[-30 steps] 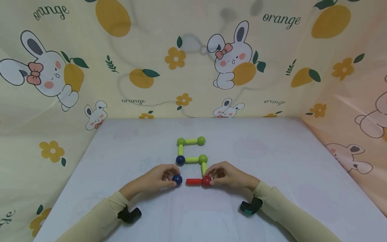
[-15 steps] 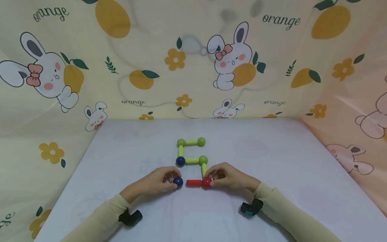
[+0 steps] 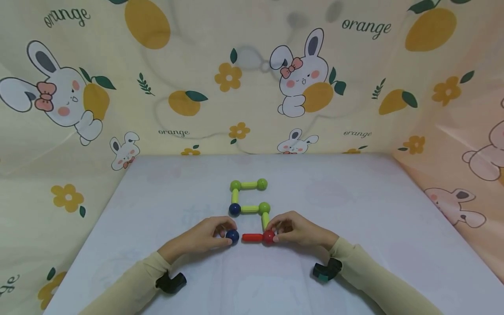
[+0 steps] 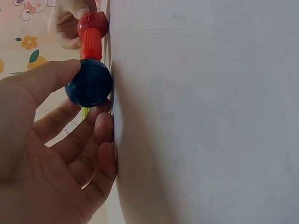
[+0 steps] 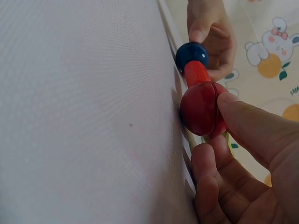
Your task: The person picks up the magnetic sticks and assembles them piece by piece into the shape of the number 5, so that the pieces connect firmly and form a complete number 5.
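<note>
My left hand pinches a dark blue ball between thumb and fingers, low on the table. A narrow gap parts this ball from the free left end of a red rod. That rod joins a red ball, which my right hand pinches. From the red ball a yellow-green rod runs back to a green ball. Further rods link it to a second blue ball, another green ball and an end green ball. In the left wrist view, the thumb presses the blue ball's side.
The white tabletop spreads around the pieces. Behind it hangs a printed cloth with rabbits and oranges, which also lines both sides. Dark wrist cameras sit under both forearms near the table.
My left hand has shifted slightly right with the blue ball, narrowing the gap to the red rod. The right hand and the joined pieces have barely moved.
</note>
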The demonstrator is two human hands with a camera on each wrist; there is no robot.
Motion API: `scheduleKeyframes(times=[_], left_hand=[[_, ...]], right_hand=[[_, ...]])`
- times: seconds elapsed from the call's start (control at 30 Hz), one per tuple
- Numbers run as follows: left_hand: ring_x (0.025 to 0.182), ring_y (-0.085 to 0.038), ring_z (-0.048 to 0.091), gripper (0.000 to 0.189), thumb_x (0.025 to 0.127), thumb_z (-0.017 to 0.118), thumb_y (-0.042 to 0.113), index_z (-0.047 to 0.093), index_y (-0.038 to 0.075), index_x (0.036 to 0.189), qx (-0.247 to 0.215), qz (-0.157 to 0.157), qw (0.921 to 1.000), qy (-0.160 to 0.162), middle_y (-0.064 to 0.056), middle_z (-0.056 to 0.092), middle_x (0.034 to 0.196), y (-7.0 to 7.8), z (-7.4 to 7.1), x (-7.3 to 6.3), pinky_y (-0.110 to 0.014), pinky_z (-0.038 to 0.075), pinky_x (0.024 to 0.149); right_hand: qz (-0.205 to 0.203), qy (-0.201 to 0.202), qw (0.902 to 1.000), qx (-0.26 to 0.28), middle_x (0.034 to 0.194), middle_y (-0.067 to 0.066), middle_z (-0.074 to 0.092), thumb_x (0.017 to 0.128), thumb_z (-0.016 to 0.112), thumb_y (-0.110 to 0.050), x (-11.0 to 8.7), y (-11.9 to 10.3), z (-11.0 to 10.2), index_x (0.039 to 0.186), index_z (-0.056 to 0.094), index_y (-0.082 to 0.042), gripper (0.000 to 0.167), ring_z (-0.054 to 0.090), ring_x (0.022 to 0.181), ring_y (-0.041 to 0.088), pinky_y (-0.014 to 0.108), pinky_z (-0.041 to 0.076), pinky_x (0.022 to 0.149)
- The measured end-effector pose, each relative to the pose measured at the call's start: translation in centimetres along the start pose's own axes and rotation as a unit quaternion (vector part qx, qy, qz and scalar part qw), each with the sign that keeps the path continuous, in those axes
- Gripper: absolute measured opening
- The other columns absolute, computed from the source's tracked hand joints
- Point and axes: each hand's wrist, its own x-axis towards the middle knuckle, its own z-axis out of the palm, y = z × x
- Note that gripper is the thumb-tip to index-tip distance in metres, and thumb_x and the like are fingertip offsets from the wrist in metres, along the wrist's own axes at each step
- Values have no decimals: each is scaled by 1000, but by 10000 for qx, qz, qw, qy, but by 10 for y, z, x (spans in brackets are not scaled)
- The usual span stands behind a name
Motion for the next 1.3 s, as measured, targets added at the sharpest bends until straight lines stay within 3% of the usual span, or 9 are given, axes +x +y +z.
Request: scheduleKeyframes(times=[1.3], left_hand=[[95, -15, 57, 30, 94, 71, 17, 62, 14, 123, 70, -69, 9999, -138, 2, 64, 111, 8, 4, 4, -22, 47, 76]], right_hand=[[25, 43, 10000, 54, 106, 10, 71, 92, 74, -14, 0, 0, 0, 120, 71, -8, 29, 58, 80, 9, 21, 49, 70]])
